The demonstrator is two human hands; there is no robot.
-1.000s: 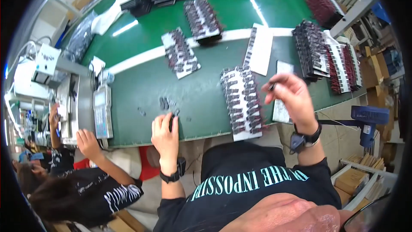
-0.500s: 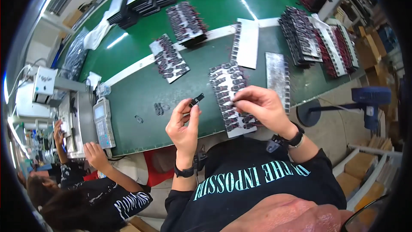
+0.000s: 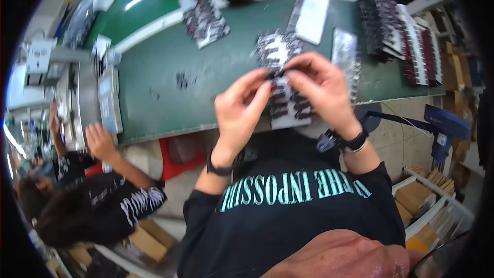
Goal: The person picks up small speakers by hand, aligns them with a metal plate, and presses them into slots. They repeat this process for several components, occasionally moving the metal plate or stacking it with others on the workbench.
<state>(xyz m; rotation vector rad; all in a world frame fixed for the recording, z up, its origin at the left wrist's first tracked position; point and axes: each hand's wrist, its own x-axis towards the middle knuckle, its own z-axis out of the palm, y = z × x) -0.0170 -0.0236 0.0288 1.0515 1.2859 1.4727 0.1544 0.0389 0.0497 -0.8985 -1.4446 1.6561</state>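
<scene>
In front of my chest both hands meet fingertip to fingertip. My left hand point(image 3: 244, 104) pinches a small black part point(image 3: 278, 73) between thumb and index finger. From the other side my right hand point(image 3: 325, 86) is closed in a pinch on the same dark piece; blur and the fingers hide its details. Right below and behind the hands lies a white board point(image 3: 290, 121) lined with rows of small black parts and dark leads. A few loose black pieces point(image 3: 185, 80) rest on the green table to the left.
Another filled board point(image 3: 204, 18) lies at the far left, with a plain white board point(image 3: 312, 13) and a metallic board point(image 3: 343, 54) rightward. Stacked boards point(image 3: 380, 23) stand at right. A blue fan point(image 3: 447, 128) is beside the table. At left a co-worker's hand point(image 3: 102, 141) is near a grey keypad device point(image 3: 108, 100).
My hands, apart before, have come together, the left carrying the black part rightward to the right fingertips. The whole view has shifted, so the table appears higher.
</scene>
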